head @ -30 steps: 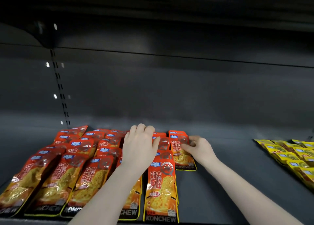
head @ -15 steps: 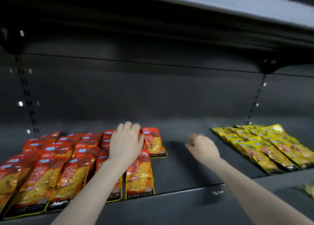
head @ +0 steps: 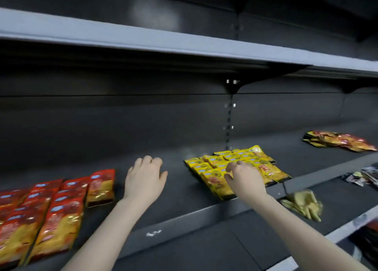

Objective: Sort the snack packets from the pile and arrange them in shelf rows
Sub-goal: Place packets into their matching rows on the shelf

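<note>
- Left hand [head: 144,178] hovers over bare shelf [head: 180,191], fingers loosely curled, holding nothing.
- Right hand [head: 243,178] over yellow packets [head: 263,164], fingers curled down; grip unclear.
- Red packets [head: 57,207] in rows, left.
- Mixed pile [head: 339,142] far right, well apart.
- Loose packets [head: 302,204] on lower shelf.

The red packets [head: 41,215] run off the left edge, their print smeared by blur; the right hand [head: 244,178] covers part of the yellow packets [head: 263,166], its fingertips hidden; the dark packets [head: 362,175] at the right edge are cut off and unreadable.
</note>
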A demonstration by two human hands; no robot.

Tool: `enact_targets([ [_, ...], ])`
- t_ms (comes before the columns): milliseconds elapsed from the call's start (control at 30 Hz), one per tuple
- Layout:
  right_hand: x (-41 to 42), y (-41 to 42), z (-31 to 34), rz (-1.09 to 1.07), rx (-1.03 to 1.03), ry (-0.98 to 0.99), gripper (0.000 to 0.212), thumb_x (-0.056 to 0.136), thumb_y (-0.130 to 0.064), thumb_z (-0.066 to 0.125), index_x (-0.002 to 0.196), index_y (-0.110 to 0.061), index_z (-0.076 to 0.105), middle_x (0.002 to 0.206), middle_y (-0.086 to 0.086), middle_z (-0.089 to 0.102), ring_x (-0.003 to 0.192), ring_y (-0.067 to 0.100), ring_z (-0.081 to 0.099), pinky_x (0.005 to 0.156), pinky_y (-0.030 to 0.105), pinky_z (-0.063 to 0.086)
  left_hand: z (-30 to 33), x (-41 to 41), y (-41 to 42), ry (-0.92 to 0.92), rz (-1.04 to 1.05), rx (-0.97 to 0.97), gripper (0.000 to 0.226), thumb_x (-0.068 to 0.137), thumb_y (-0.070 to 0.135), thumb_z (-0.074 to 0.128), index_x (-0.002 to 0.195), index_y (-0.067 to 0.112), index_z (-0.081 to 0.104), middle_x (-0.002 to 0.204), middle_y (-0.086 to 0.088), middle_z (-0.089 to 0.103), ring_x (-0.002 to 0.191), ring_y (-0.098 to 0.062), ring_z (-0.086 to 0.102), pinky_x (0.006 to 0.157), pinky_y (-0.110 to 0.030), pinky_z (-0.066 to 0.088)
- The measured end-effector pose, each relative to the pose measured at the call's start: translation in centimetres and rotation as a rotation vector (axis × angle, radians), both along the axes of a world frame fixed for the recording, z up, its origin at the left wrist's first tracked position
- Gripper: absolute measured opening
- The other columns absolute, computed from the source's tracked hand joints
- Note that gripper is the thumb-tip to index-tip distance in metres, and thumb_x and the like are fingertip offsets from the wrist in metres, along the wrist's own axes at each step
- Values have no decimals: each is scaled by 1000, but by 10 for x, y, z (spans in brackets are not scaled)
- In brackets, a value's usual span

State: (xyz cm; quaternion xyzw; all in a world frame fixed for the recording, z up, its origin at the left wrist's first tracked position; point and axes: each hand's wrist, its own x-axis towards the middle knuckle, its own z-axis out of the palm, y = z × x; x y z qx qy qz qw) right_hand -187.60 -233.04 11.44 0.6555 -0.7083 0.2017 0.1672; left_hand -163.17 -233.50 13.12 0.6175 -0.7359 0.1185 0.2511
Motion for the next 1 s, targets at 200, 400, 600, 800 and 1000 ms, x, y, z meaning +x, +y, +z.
enact_targets([
  [200,-156,19,-5,-83,-4,-6,26,93,-31,46,110,-17,59,109,5,60,105,26,55,83,32,42,-3,-167,-1,44,-96,12,34,95,42,44,123,24,52,123,1,52,119,-20,44,95,-32,38],
  [400,-283,14,-9,-123,-18,-22,17,91,-22,43,94,-12,57,90,5,54,91,26,54,73,31,38,-3,-322,-15,78,-205,45,34,94,40,48,122,22,55,125,-1,53,122,-22,42,100,-33,37],
  [600,-378,-20,-20,-121,-62,-68,22,92,-24,42,102,-15,60,97,4,58,95,24,55,79,32,41,-12,-430,-51,116,-262,40,32,93,42,50,120,25,55,123,3,55,120,-20,44,96,-30,37],
  [800,-484,-72,-35,-152,-73,-110,24,93,-28,46,108,-16,61,102,4,59,99,25,55,82,33,42,-29,-524,-103,211,-316,89,34,93,42,51,123,26,56,125,2,54,118,-22,45,97,-31,36],
  [1000,-594,-122,-21,-205,-80,-136,26,92,-29,51,110,-15,62,107,8,60,104,29,55,82,34,41,-21,-608,-149,218,-341,138,38,94,45,48,127,26,53,129,3,51,120,-20,43,97,-30,37],
])
